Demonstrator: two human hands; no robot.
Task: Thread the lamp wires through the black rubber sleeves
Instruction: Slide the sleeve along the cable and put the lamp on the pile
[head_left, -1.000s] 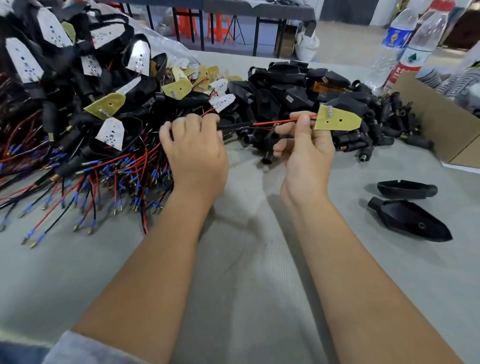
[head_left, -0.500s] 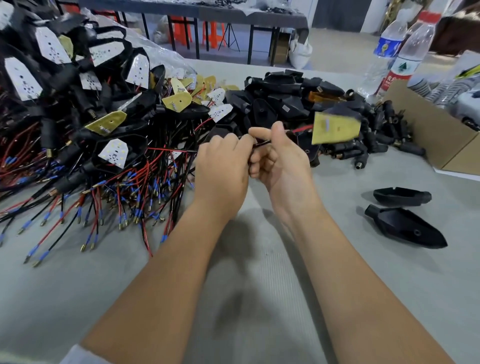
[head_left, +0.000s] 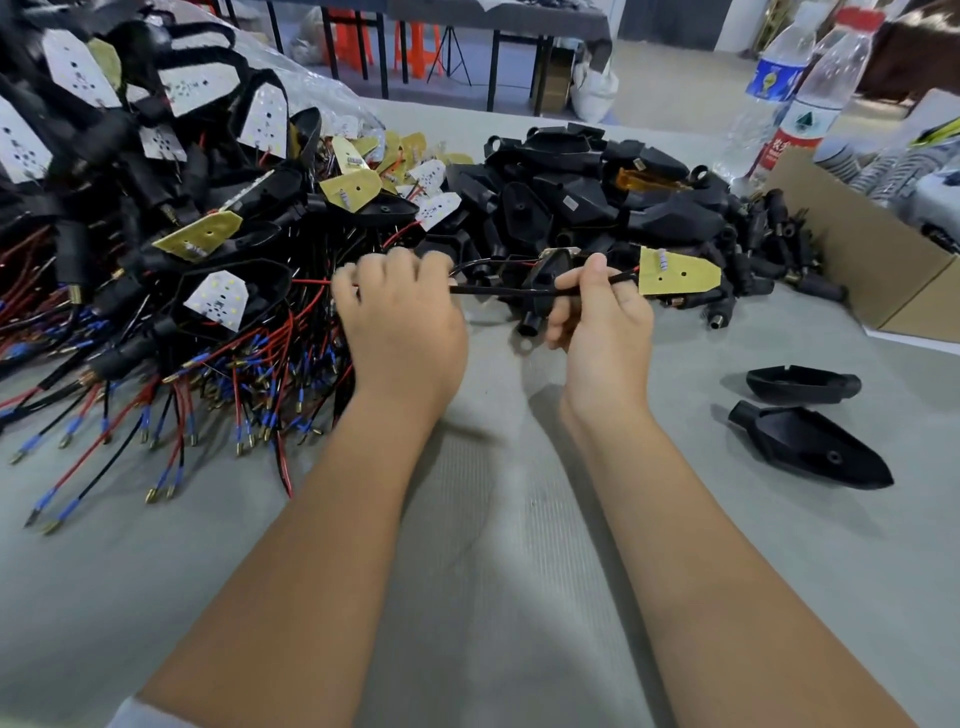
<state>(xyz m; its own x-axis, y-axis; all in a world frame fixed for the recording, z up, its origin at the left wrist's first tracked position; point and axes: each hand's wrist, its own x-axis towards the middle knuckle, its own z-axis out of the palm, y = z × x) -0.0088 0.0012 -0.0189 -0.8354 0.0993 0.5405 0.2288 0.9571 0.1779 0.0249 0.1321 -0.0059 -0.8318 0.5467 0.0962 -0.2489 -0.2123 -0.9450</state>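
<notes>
My right hand pinches the wires just left of a yellow pointed lamp board. The red and black lamp wires stretch leftwards from it into my left hand, whose curled fingers grip their far end. A black piece sits on the wires against my right fingers; whether it is a rubber sleeve I cannot tell. A heap of loose black rubber sleeves and black lamp housings lies right behind my hands.
On the left is a big tangle of wired lamps with red and black leads ending in blue-sleeved pins. Two empty black housings lie at the right. A cardboard box and two water bottles stand at the back right on the grey table.
My hands were pressed together half a second ago; they have moved apart, drawing the wires out straight between them. The yellow board has swung to the right.
</notes>
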